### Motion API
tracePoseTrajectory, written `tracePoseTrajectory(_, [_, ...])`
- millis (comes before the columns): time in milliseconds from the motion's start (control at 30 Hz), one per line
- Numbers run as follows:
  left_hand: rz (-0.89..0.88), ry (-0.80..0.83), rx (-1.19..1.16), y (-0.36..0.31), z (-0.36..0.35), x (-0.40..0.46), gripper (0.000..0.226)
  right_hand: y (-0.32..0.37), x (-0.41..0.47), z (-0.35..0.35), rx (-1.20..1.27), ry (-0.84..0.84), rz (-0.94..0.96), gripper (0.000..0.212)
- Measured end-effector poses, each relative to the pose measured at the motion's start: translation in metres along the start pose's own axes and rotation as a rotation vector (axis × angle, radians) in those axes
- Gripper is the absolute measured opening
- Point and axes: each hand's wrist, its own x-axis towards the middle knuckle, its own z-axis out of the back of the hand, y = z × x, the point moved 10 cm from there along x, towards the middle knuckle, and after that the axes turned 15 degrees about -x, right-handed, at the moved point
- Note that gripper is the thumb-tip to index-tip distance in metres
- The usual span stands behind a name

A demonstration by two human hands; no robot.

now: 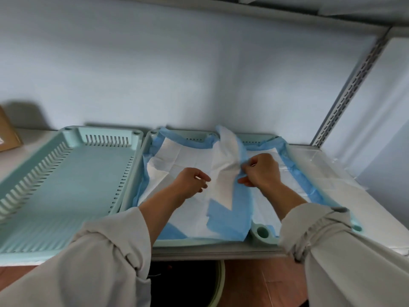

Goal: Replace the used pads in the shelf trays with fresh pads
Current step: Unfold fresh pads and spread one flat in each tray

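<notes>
Two pale green slotted trays stand side by side on the shelf. The left tray holds no pad. The right tray is lined with a white pad with blue edges. On top of it lies a second pad, partly folded, its far end raised. My right hand pinches the blue edge of this folded pad near the tray's middle. My left hand hovers over the white surface with loosely curled fingers; whether it pinches the pad is unclear.
A clear plastic wrapper lies on the shelf right of the trays. A cardboard box corner sits at far left. A slotted metal upright rises at right. Below the shelf a round bin rim shows above wooden floor.
</notes>
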Motion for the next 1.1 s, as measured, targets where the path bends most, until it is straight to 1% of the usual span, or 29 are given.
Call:
tracePoseTrajectory(67, [0.027,0.028,0.051,-0.003,-0.004,-0.006,0.029,-0.013,0.003,0.031,0.039,-0.080,-0.030,0.019])
tracePoseTrajectory(133, [0.028,0.050,0.072,-0.008,-0.012,-0.010,0.028,-0.031,0.001,0.057,0.110,-0.142,-0.090,0.017])
tracePoseTrajectory(233, [0.011,0.103,0.125,-0.017,-0.036,-0.016,0.024,-0.083,-0.005,0.087,0.224,-0.216,-0.266,0.012])
tracePoseTrajectory(300, [0.005,0.138,0.173,-0.018,-0.053,-0.018,0.024,-0.120,-0.007,0.098,0.199,-0.254,-0.351,0.012])
tracePoseTrajectory(333, [0.006,0.153,0.189,-0.018,-0.061,-0.020,0.025,-0.137,-0.007,0.099,0.160,-0.248,-0.383,0.006])
tracePoseTrajectory(367, [0.011,0.167,0.201,-0.018,-0.068,-0.021,0.025,-0.151,-0.008,0.097,0.126,-0.224,-0.407,0.015])
tracePoseTrajectory(433, [0.025,0.181,0.226,-0.016,-0.078,-0.022,0.026,-0.168,-0.013,0.087,0.048,-0.106,-0.437,0.048])
tracePoseTrajectory(467, [0.031,0.185,0.236,-0.015,-0.080,-0.022,0.026,-0.169,-0.020,0.082,-0.002,-0.047,-0.439,0.057])
tracePoseTrajectory(533, [0.054,0.193,0.257,-0.011,-0.084,-0.022,0.028,-0.172,-0.029,0.072,-0.115,0.067,-0.446,0.066])
tracePoseTrajectory(600, [0.073,0.195,0.273,-0.008,-0.084,-0.022,0.029,-0.171,-0.031,0.066,-0.281,0.137,-0.426,0.067])
tracePoseTrajectory(667, [0.082,0.183,0.285,-0.007,-0.078,-0.021,0.029,-0.155,-0.027,0.069,-0.474,0.089,-0.364,0.064])
tracePoseTrajectory(700, [0.081,0.171,0.290,-0.008,-0.073,-0.020,0.029,-0.140,-0.022,0.068,-0.528,0.064,-0.301,0.062])
tracePoseTrajectory(733, [0.079,0.157,0.296,-0.010,-0.067,-0.019,0.029,-0.122,-0.018,0.062,-0.537,0.064,-0.224,0.060])
tracePoseTrajectory(800, [0.078,0.136,0.301,-0.013,-0.056,-0.017,0.029,-0.085,-0.012,0.038,-0.496,0.137,-0.062,0.058])
tracePoseTrajectory(900, [0.084,0.117,0.307,-0.014,-0.042,-0.013,0.029,-0.037,-0.011,-0.005,-0.437,0.237,0.091,0.056])
tracePoseTrajectory(967, [0.097,0.108,0.315,-0.013,-0.037,-0.013,0.029,-0.021,-0.010,-0.023,-0.460,0.229,0.131,0.051])
tracePoseTrajectory(1100, [0.103,0.098,0.318,-0.010,-0.024,-0.011,0.029,-0.013,-0.002,-0.041,-0.530,0.176,0.116,0.038])
